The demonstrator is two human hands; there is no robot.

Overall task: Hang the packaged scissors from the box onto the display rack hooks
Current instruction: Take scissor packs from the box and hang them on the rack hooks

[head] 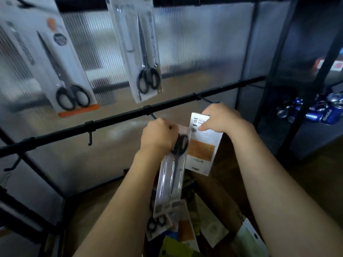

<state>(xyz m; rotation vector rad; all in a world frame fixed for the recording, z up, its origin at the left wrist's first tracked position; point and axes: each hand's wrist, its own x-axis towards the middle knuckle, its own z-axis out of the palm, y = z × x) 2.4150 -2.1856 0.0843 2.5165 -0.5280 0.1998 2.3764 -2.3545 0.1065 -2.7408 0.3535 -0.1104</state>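
Observation:
My left hand (157,135) grips the top of a clear scissors pack (171,175) with black-handled scissors, handles up, just below a hook (152,115) on the black rack bar (118,120). My right hand (221,118) holds a second pack (203,145) by its upper end, its printed white and orange back facing me, below another hook (207,100). Under my arms the cardboard box (219,197) holds several more packs (157,225). Two packs hang on the upper row: one orange-trimmed pack (61,71) and one clear hung pack (143,52).
An empty hook (90,138) hangs on the bar to the left, and another at the far left (13,165). Ribbed translucent panels back the rack. A dark shelf unit on the right holds blue cans (323,112). Wooden floor lies below.

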